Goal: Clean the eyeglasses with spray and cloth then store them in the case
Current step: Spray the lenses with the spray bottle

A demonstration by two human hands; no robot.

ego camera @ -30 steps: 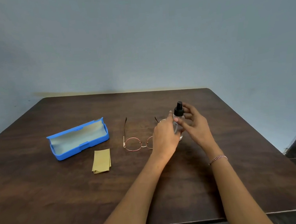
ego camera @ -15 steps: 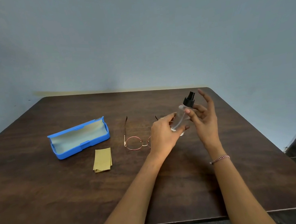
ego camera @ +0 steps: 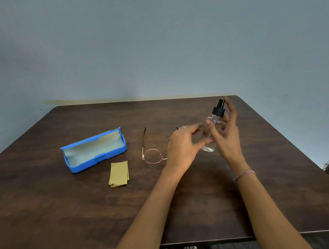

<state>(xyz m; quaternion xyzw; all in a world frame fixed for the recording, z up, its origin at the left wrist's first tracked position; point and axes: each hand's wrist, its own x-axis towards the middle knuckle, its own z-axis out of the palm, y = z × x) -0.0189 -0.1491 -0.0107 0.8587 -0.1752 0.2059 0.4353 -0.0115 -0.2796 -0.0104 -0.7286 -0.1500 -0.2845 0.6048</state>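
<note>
My right hand [ego camera: 228,138] grips a small clear spray bottle [ego camera: 218,110] with a black nozzle, thumb across its front and fingers behind it, holding it tilted above the table. My left hand [ego camera: 182,146] is beside the bottle's lower half; its fingers are spread and loose, with the tips at the bottle. Thin round-rimmed eyeglasses [ego camera: 153,156] lie on the table with their arms unfolded, the right lens hidden behind my left hand. The blue case [ego camera: 93,152] lies open at the left. A folded yellow cloth [ego camera: 119,173] lies in front of it.
Everything sits on a dark wooden table [ego camera: 67,215] against a pale wall. The table's right edge [ego camera: 304,150] drops to a dark floor. A bracelet is on my right wrist.
The bottle was lifted off the table and tilted. My right hand has closed round it, and my left hand's hold on its lower end has loosened.
</note>
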